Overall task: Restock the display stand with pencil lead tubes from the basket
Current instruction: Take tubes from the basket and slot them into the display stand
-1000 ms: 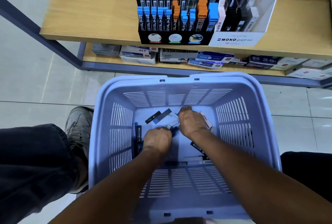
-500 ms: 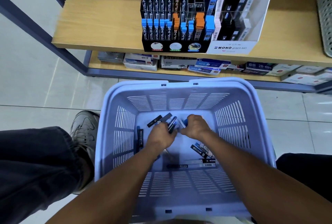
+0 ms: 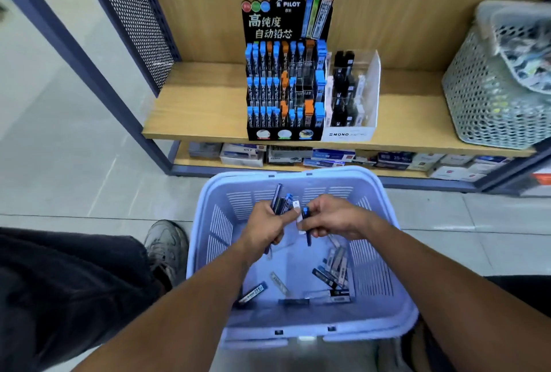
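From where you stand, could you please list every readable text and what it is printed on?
"PILOT": header card of the black display stand.
"高纯度 自动铅芯": same header card, below the brand.
"MONO": front of the clear display box; the words after it are blurred.
Print on the lead tubes, the stand's slot tags and the lower-shelf boxes: too small or blurred.

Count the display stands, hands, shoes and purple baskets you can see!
Display stands: 2, black Pilot stand and clear Mono stand.
Hands: 2, left hand gripping a bunch of tubes, right hand pinching one blue-capped tube.
Shoes: 1.
Purple baskets: 1.
Total: 6.
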### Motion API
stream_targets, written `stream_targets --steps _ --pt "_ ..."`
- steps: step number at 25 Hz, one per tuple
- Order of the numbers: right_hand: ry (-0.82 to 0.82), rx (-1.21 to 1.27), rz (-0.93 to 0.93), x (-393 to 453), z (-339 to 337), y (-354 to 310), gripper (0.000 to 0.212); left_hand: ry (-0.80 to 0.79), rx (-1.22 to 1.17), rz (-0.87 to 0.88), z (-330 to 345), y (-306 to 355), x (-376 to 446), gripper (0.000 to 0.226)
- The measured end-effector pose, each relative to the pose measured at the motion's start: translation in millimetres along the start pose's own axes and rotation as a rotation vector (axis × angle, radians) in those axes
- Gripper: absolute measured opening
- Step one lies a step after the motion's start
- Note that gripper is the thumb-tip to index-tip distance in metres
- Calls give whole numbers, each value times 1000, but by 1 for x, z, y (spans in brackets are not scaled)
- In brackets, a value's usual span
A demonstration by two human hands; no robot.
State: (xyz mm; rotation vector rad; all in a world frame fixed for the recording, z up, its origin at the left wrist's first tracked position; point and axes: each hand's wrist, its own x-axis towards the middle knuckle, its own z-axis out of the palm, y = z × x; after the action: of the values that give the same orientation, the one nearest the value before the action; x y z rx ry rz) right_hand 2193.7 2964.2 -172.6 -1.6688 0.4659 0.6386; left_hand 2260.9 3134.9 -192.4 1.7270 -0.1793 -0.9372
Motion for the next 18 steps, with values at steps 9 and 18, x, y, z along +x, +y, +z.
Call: stream_targets --steps 9,18 --pt "309 70 -276 -54 -41 -91 15 223 -10 187 -18 117 -12 44" --pt "628 387 -450 -55 -103 -141 15 280 -51 246 -32 196 7 31"
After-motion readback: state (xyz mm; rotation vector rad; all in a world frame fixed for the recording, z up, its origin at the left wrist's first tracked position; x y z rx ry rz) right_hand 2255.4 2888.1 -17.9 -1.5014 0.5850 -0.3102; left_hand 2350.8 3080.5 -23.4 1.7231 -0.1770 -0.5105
